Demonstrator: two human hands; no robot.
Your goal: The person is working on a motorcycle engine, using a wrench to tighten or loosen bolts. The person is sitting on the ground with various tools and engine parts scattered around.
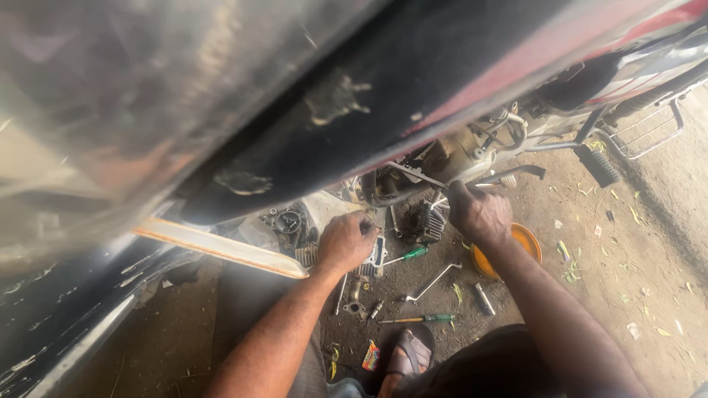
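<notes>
I look down past the dark fuel tank (310, 96) of a motorcycle at its engine area (413, 184). My left hand (345, 242) is curled against the engine, fingers closed on a small part I cannot make out. My right hand (479, 214) grips a metal lever or tool handle (509, 175) that sticks out beside the engine. A finned cylinder part (422, 221) sits between the two hands.
On the dirt floor lie two green-handled screwdrivers (413, 254) (424, 318), an L-shaped wrench (431, 282), a socket (484, 299) and an orange bowl (525, 239). My sandalled foot (411, 352) is below. A footpeg (597, 166) and chrome rack (649, 133) stand at right.
</notes>
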